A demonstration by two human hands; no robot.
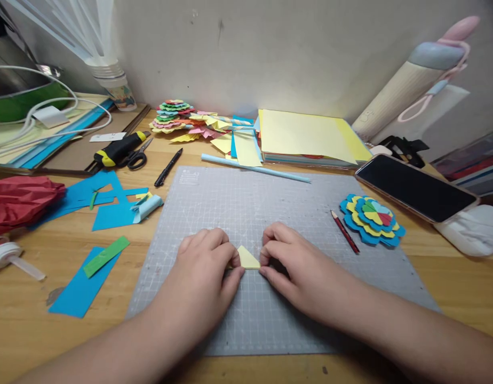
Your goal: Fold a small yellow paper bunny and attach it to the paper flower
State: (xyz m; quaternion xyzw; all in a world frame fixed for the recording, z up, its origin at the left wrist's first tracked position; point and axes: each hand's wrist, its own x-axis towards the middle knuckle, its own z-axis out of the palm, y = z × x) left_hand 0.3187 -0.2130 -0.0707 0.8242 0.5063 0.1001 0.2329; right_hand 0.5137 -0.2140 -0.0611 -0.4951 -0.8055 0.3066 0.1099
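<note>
A small pale yellow piece of folded paper (248, 258) lies on the grey cutting mat (198, 208), its visible part a triangle with the point away from me. My left hand (209, 261) pinches its left end between thumb and fingers. At the right corner, my right hand (288, 264) pinches the same paper, thumb along the near edge. Both hands rest low over the mat, and their fingers hide the paper's ends. To the right lie a short dark red pencil (345, 232) and a layered blue, yellow and green paper flower (372, 220).
A light blue paper stick (256, 168) crosses the mat's far edge. Behind it sits a stack of yellow paper (306, 136). Scissors (137, 157), a black pen (168, 167) and blue paper scraps (80, 288) lie left. A phone (416, 186) is at right.
</note>
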